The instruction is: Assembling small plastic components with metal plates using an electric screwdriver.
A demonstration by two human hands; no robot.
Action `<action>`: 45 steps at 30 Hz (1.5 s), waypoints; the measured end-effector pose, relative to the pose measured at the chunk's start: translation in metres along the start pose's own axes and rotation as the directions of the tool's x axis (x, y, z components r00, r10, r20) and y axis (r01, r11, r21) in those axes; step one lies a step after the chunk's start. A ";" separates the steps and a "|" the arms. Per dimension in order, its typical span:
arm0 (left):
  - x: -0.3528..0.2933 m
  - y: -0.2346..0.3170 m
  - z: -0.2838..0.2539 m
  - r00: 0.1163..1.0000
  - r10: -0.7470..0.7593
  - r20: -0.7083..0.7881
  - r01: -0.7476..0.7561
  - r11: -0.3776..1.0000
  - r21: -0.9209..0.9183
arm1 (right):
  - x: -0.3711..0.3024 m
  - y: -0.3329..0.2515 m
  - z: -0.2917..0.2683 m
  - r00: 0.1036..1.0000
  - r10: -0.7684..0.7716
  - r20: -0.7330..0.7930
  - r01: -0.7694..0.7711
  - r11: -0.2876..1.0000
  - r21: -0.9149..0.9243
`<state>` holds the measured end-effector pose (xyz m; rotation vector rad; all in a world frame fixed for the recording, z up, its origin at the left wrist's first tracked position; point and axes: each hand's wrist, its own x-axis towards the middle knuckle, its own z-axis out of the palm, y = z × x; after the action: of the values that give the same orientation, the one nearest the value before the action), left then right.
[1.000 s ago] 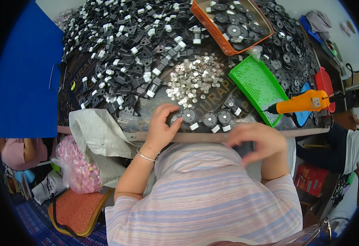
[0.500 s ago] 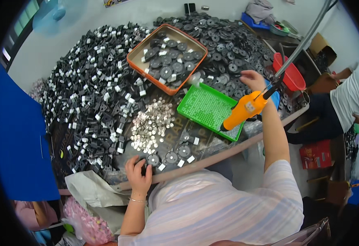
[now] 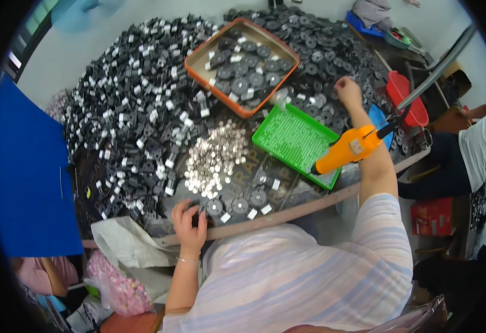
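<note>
My left hand [image 3: 190, 226] rests at the table's near edge, fingers bent and apart, beside a short row of black round plastic parts [image 3: 240, 205] with white blocks attached. Whether its fingertips touch a dark part there is hard to see. Farther right, my right hand [image 3: 349, 93] is over the heap of black discs [image 3: 326, 53], fingers curled together; whatever is in them is too small to make out. An orange electric screwdriver [image 3: 347, 150] hangs in front of my right forearm, its tip over a green tray [image 3: 295, 139] of small pieces.
A red-rimmed tray [image 3: 243, 108] holds assembled black parts. Small shiny metal pieces [image 3: 215, 161] lie beside a large heap of black and white parts [image 3: 137, 111]. A red basket [image 3: 406, 100] stands at right. Another person [image 3: 481, 144] is at far right.
The view has shifted, so the table appears higher and farther right. My right hand's fingers, stretched toward the discs before, are now curled in. My left hand stays by the row.
</note>
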<state>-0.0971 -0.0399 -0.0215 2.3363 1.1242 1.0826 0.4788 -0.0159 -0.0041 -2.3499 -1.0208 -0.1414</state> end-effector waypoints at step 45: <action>-0.006 -0.001 -0.001 1.000 0.013 0.019 -0.013 1.000 -0.018 | -0.229 -0.186 -0.043 0.644 -0.536 0.547 0.397 0.844 0.360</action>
<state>-0.1005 -0.0440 -0.0246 2.3382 1.0889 1.0683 0.1927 -0.0838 0.0464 -1.8953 -1.8697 0.5886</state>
